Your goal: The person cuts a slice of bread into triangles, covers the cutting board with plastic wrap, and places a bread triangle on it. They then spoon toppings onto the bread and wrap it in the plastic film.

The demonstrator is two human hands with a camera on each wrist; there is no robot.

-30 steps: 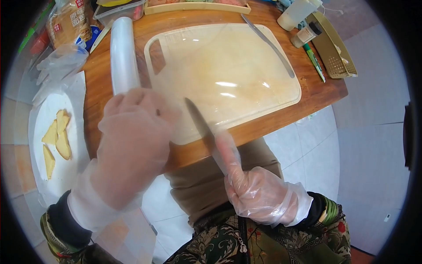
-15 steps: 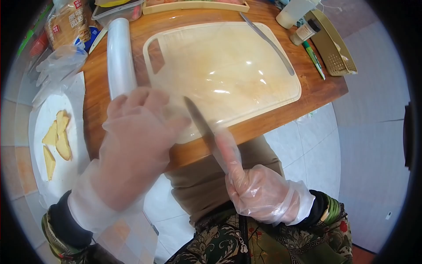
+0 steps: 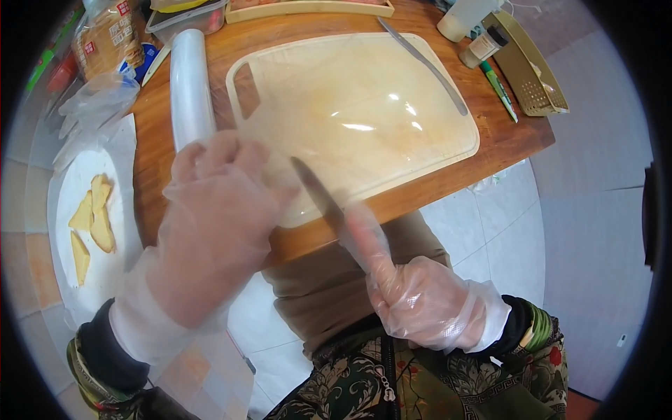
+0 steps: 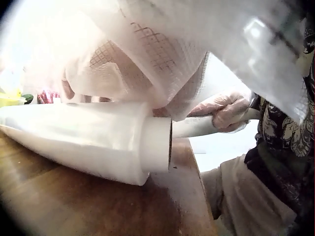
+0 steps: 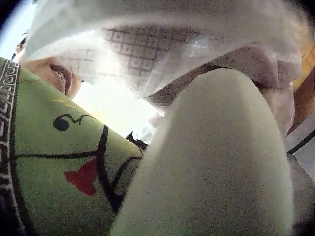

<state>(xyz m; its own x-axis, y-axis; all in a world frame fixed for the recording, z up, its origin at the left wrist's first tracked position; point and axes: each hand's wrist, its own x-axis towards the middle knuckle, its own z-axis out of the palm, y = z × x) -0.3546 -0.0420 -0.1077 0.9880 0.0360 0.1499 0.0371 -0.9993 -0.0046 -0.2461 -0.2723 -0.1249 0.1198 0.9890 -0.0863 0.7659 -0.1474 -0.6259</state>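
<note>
My gloved right hand (image 3: 420, 301) grips a knife (image 3: 318, 189) by its pale handle (image 5: 211, 157), the index finger stretched along the blade. The blade's tip points up and left over the near edge of a cream cutting board (image 3: 465, 143). Clear plastic film lies over the board, shiny with reflections. Beside the board's left end lies a roll of cling film (image 3: 192, 91). My gloved left hand (image 3: 217, 217) is over the roll's near end and the board's near left corner, fingers spread and slightly bent. Its glove hides part of the fingertips in the left wrist view.
A slim metal blade (image 3: 427, 66) lies along the board's right side. Bread slices (image 3: 91, 217) lie on white paper (image 3: 112, 280) at left, below a bread bag (image 3: 108, 42). A spice jar (image 3: 483, 47), a green pen (image 3: 498, 91) and a basket (image 3: 546, 105) stand or lie at right.
My right hand has shifted slightly right with the knife. The left hand's fingers have spread and moved slightly over the roll's end. The board appears slightly higher in view.
</note>
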